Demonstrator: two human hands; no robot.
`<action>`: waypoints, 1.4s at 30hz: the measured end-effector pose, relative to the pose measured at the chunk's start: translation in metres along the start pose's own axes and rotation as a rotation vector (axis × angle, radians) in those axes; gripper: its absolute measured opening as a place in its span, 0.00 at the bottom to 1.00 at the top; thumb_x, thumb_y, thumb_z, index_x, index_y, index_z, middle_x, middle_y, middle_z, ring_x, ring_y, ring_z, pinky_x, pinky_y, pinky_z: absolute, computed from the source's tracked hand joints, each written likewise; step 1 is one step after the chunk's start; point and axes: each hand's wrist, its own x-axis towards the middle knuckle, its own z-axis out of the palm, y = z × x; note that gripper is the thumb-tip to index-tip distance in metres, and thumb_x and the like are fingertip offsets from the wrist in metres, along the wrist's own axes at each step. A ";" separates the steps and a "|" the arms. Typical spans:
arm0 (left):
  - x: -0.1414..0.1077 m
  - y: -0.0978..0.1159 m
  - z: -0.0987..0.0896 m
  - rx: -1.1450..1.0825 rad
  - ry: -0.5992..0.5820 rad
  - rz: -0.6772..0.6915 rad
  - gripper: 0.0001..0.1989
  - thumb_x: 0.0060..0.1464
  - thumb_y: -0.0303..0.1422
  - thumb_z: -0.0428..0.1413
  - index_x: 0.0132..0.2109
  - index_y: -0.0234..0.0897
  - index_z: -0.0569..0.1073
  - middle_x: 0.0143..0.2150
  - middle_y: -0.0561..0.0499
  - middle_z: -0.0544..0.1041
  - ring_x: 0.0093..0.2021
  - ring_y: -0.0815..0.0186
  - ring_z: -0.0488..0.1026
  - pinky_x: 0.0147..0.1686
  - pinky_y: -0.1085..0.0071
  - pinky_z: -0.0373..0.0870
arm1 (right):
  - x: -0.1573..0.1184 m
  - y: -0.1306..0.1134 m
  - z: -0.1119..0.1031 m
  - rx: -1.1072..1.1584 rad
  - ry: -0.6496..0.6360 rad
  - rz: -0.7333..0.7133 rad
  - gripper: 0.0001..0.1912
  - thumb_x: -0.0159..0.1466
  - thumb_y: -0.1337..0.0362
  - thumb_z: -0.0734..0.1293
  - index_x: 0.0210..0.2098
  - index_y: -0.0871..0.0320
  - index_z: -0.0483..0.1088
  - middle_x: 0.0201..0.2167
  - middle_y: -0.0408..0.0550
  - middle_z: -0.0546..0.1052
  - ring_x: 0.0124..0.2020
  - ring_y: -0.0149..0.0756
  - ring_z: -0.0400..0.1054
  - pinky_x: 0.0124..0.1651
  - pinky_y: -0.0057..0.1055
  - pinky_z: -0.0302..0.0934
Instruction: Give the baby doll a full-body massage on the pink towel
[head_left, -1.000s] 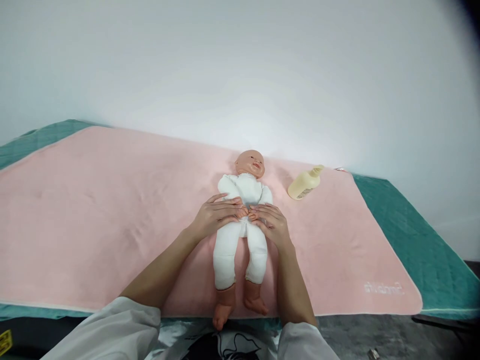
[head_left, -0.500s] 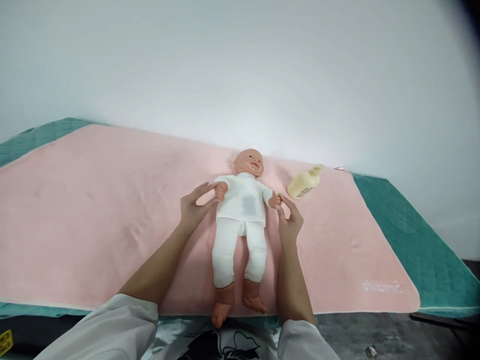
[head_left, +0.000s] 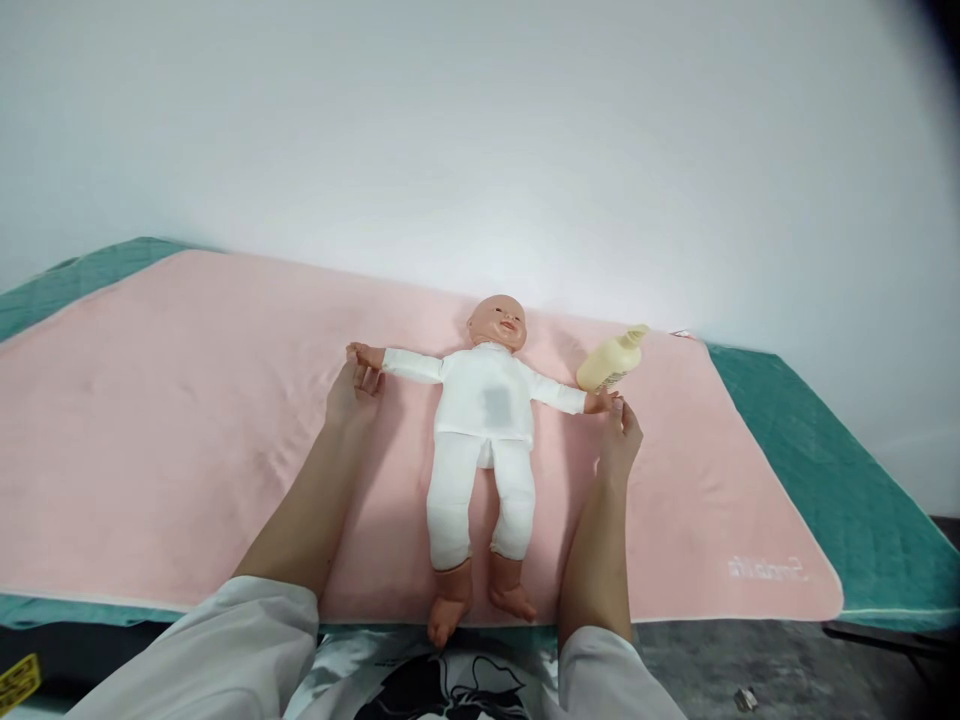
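A baby doll (head_left: 484, 400) in a white top and white trousers lies on its back, head away from me and bare feet at the near edge. Its arms are stretched out to both sides. My left hand (head_left: 354, 385) is closed on the doll's hand at the left, thumb and fingers pinching it. On the other side my right hand (head_left: 620, 432) pinches the doll's other hand between thumb and fingertips. A pale yellow pump bottle (head_left: 611, 362) lies tilted on its side just beyond my right hand.
Under the doll spreads a pink blanket (head_left: 187, 450) over a green quilted pad (head_left: 825, 450). A white wall (head_left: 480, 150) rises behind the far edge. Grey floor (head_left: 697, 665) shows at the lower right, with a small metallic object (head_left: 745, 699) on it.
Both my hands have moved outward and slightly apart from the doll's body. The doll's arms went from bent near its sides to straight out sideways.
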 end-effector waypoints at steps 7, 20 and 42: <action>0.005 -0.002 0.001 -0.045 0.129 -0.106 0.06 0.63 0.26 0.52 0.36 0.37 0.71 0.41 0.45 0.76 0.49 0.65 0.76 0.51 0.69 0.76 | 0.014 0.014 -0.002 -0.436 0.016 0.066 0.29 0.62 0.42 0.59 0.49 0.55 0.74 0.57 0.60 0.72 0.65 0.60 0.55 0.65 0.63 0.41; 0.021 -0.007 -0.012 0.090 0.000 -0.001 0.03 0.58 0.28 0.56 0.35 0.39 0.70 0.41 0.43 0.74 0.52 0.57 0.74 0.51 0.61 0.76 | 0.019 0.031 0.001 -0.440 -0.045 0.082 0.32 0.57 0.38 0.63 0.48 0.57 0.73 0.63 0.63 0.65 0.68 0.65 0.42 0.64 0.71 0.27; -0.046 -0.021 0.004 0.327 -0.290 0.823 0.17 0.50 0.36 0.66 0.47 0.38 0.75 0.47 0.47 0.78 0.52 0.61 0.75 0.57 0.60 0.69 | -0.028 -0.018 0.025 0.277 -0.237 -0.619 0.17 0.64 0.58 0.67 0.51 0.53 0.72 0.49 0.52 0.77 0.52 0.42 0.73 0.57 0.47 0.69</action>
